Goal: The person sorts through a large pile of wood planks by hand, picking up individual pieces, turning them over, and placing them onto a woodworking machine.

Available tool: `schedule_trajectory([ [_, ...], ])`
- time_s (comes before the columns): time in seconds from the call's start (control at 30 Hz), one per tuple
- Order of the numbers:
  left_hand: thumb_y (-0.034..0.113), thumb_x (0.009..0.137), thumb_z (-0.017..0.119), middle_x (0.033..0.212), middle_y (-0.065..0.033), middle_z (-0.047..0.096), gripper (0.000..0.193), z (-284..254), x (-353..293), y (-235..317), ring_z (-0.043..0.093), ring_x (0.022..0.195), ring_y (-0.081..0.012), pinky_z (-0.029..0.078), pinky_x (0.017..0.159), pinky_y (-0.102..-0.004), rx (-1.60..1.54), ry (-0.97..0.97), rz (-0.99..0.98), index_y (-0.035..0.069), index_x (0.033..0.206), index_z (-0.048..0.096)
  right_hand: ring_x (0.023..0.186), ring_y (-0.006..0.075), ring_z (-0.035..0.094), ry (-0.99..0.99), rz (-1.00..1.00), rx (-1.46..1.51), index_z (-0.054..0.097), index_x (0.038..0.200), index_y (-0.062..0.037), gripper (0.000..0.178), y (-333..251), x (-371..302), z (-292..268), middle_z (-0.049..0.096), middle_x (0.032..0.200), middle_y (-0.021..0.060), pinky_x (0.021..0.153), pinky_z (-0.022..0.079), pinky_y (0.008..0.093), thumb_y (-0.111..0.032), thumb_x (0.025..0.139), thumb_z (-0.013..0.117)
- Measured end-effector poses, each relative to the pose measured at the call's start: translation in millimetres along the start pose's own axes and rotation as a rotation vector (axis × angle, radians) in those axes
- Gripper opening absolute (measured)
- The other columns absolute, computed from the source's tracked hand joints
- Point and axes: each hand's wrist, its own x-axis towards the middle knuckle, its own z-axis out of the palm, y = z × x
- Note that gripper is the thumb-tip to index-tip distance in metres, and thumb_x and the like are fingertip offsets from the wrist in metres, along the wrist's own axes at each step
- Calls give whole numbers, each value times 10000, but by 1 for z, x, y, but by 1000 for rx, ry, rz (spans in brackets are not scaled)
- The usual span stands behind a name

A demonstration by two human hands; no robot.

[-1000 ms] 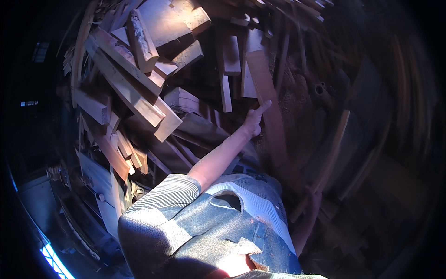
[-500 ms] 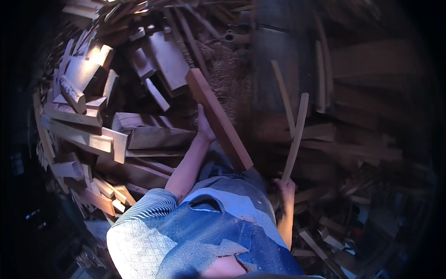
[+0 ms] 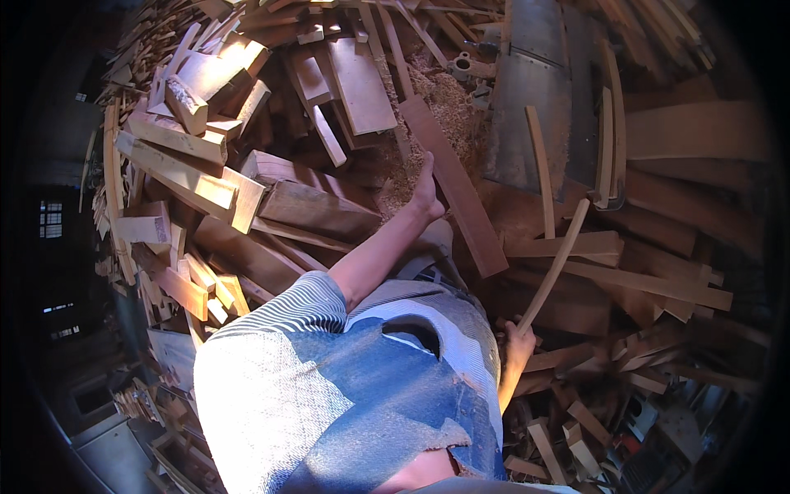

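A long reddish-brown board [image 3: 448,181] slants in front of me, its near end toward my waist. My left hand [image 3: 426,193] grips the board's left edge; the thumb shows and the other fingers are hidden beneath it. Low at my right side, my right hand [image 3: 517,339] is closed round the lower end of a thin wooden strip [image 3: 558,263]. That strip points up and away to the right. Beyond it another thin strip [image 3: 539,169] stretches toward the metal machine table [image 3: 527,115].
Offcuts and blocks [image 3: 189,181] are heaped on the left. A wide pale board [image 3: 362,86] lies ahead, near sawdust and shavings [image 3: 448,99]. Stacked planks [image 3: 658,222] fill the right side, with short scraps [image 3: 576,445] lower down.
The whole view has shifted, with the surroundings now further right. The reddish board has turned, showing its broad face more. Both hands keep their hold on the wood.
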Motion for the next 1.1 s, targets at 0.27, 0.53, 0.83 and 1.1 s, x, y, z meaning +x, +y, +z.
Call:
schedule_trajectory([
  [0.27, 620, 1012, 498, 1260, -114, 642, 611, 0, 28, 14, 614, 1164, -310, 490, 1045, -503, 10, -18, -20, 108, 1342, 554, 915, 306, 702, -58, 71, -378, 696, 1141, 33, 412, -69, -8, 24, 736, 961, 192, 841, 529, 402, -215, 816, 753],
  [0.53, 655, 1024, 410, 1275, -130, 654, 657, -1, 72, 54, 607, 1199, -324, 475, 1066, -531, -26, 177, -32, 96, 1323, 583, 851, 240, 669, 2, 147, -198, 643, 1241, 74, 480, -127, 11, 43, 724, 941, 191, 801, 530, 362, -189, 850, 732],
  [0.83, 636, 1056, 288, 1451, -134, 566, 693, 4, 99, 53, 529, 1343, -352, 390, 1168, -540, -108, 396, -39, 102, 1434, 517, 798, 230, 685, -18, 193, -152, 653, 1255, 45, 477, -122, 48, 39, 713, 887, 164, 765, 540, 347, -192, 846, 721],
  [1.1, 640, 1045, 344, 1467, -125, 550, 701, -15, 99, 23, 517, 1352, -341, 400, 1174, -511, -272, 285, 88, 91, 1455, 492, 878, 278, 721, -188, -128, -462, 683, 1226, -16, 485, -156, 114, 8, 736, 988, 188, 798, 544, 391, -286, 833, 772],
])
